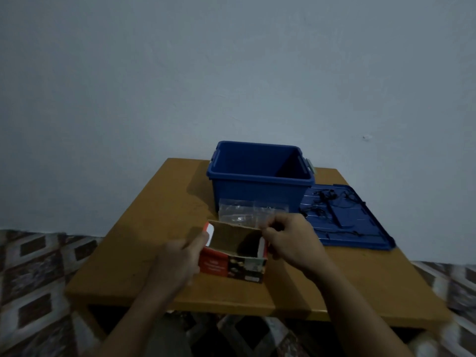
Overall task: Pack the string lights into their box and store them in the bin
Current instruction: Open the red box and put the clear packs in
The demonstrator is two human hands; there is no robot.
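A small red cardboard box (233, 267) with its top flaps up stands on the wooden table (144, 228), empty inside as far as I see. My left hand (177, 261) grips its left side, thumb on the left flap. My right hand (291, 240) pinches the box's right flap at the far corner. The black string lights (332, 210) lie tangled on the blue bin lid (360, 233), to the right. The open blue bin (260, 184) stands behind the box, against the wall.
A clear plastic bag (242, 212) lies between the box and the bin. The table is small; patterned floor (38, 266) shows on both sides. A plain wall rises right behind the bin.
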